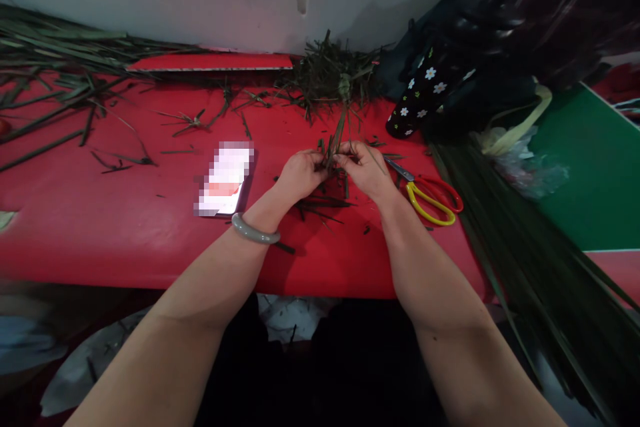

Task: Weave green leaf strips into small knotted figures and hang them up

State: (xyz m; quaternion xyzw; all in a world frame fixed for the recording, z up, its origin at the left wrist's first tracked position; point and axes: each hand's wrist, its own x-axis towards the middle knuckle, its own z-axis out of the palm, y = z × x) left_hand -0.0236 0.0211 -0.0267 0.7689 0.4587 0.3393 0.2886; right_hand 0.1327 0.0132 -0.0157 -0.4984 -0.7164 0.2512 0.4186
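Over the red tabletop (160, 240), both my hands meet at a small bundle of green leaf strips (339, 140). My left hand (302, 175) pinches its lower left side, and a grey bangle circles that wrist. From the right, my right hand (367, 168) grips the same strips between thumb and fingers. The strips rise upright above my fingertips. Cut scraps (325, 202) lie beneath my hands. Scissors (433, 200) with one red and one yellow handle rest just right of my right hand. A lit phone (227, 179) lies left of my left hand.
A pile of leaf pieces (330, 77) sits against the wall, beside a red strip (215, 63). Long leaves (60, 40) lie at the back left; more (530, 260) hang over the right edge. A black flowered bottle or umbrella (425, 90) leans at the back right.
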